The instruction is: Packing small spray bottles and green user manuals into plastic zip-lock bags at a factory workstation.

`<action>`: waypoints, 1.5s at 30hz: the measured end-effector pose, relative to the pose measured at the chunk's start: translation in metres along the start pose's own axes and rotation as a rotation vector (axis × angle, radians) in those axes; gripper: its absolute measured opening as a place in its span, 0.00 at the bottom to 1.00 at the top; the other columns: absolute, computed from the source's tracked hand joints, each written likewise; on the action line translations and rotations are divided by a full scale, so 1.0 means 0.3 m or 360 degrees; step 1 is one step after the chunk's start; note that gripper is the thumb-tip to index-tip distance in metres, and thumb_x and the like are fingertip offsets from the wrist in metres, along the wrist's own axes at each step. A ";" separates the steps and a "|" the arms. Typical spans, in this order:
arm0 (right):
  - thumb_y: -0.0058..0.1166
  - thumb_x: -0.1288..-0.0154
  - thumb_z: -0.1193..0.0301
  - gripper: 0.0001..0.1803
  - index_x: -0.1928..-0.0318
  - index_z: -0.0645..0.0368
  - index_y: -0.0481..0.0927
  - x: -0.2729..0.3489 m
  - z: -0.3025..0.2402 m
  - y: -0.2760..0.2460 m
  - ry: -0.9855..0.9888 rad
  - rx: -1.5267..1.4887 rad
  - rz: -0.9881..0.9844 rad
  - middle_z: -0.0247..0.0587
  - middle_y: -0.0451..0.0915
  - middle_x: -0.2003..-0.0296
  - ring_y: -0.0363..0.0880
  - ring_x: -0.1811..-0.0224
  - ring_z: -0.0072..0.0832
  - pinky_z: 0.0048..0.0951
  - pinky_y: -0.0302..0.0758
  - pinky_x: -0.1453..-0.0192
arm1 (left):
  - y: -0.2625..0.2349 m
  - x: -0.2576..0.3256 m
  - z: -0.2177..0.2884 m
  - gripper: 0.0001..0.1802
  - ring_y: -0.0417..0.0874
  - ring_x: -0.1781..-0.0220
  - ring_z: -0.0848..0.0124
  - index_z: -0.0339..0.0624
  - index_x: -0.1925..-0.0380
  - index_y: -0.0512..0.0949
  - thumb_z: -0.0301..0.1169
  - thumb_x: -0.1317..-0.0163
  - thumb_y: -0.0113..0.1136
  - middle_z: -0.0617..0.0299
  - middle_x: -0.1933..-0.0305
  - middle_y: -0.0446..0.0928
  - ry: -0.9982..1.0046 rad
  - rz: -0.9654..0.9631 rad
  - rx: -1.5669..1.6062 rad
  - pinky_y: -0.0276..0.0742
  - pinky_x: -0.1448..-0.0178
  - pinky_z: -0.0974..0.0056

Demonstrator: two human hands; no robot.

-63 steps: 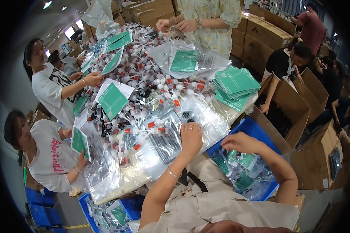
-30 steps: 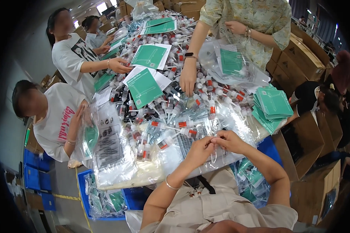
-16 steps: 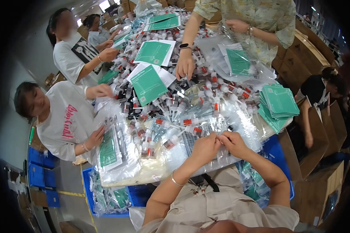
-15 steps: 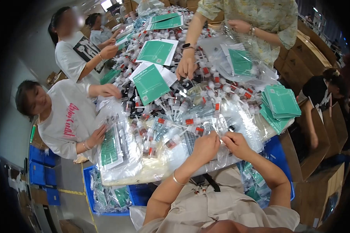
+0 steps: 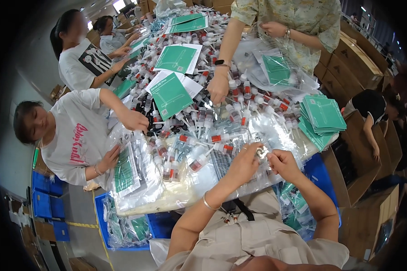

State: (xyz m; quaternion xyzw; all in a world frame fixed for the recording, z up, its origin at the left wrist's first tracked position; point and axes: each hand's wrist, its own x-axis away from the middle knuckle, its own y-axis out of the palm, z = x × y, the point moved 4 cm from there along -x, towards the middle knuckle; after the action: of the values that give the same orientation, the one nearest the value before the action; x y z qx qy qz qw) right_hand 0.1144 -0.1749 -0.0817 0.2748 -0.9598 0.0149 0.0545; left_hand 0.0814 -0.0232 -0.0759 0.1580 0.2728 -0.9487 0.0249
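Note:
My left hand (image 5: 244,166) and my right hand (image 5: 282,164) are close together above the table's near edge, fingers closed in a pinch. Between them is a clear plastic bag (image 5: 258,178), its film gripped by both hands. A small shiny piece (image 5: 260,152) shows by my left fingertips, too small to name. Left of my left hand lies a dark gridded strip (image 5: 222,163) under clear film. Small bottles with white nozzle caps and red labels lie just beyond, among them one bottle (image 5: 199,161) on its side.
Green booklets (image 5: 171,97) lie on the bottle heap, with a stack of green booklets (image 5: 323,115) at the right. Three co-workers stand along the left, another across. Blue bins (image 5: 122,246) with bagged items sit below the table. Cardboard boxes (image 5: 371,221) fill the right.
My hands have drawn slightly apart and my left fingers have risen. The nearest left co-worker's hand has reached right and down toward the bottles. The co-worker across has a hand lower over the heap.

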 end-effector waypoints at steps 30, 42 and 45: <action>0.58 0.41 0.72 0.09 0.60 0.61 0.80 -0.069 -0.283 -0.170 -0.0556 0.1211 -0.0006 0.41 0.82 0.65 0.80 0.64 0.28 0.27 0.74 0.61 | 0.017 -0.007 0.011 0.40 0.69 0.39 0.48 0.39 0.33 0.52 0.16 0.52 0.43 0.41 0.34 0.60 0.0288 -0.0270 -0.0089 0.71 0.42 0.52; 0.65 0.47 0.57 0.25 0.60 0.68 0.77 -0.910 -0.088 0.440 0.0244 0.0122 -0.0409 0.37 0.78 0.76 0.70 0.86 0.19 0.19 0.62 0.87 | 0.048 0.028 -0.110 0.41 0.72 0.43 0.48 0.42 0.33 0.53 0.18 0.52 0.46 0.41 0.37 0.63 0.0028 -0.0503 0.0328 0.71 0.42 0.54; 0.65 0.46 0.61 0.19 0.62 0.63 0.78 -0.943 -0.102 0.493 0.0231 0.0047 -0.0309 0.33 0.76 0.76 0.68 0.85 0.18 0.18 0.58 0.87 | 0.049 0.031 -0.123 0.40 0.71 0.42 0.47 0.41 0.34 0.53 0.18 0.52 0.46 0.40 0.37 0.64 -0.0101 -0.0555 0.0296 0.70 0.41 0.54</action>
State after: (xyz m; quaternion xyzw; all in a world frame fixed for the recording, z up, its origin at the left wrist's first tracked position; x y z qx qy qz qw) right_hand 0.2774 0.1012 -0.0829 0.3655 -0.9219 0.0434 0.1209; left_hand 0.0852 -0.0159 -0.1158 0.0801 0.2063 -0.9642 -0.1459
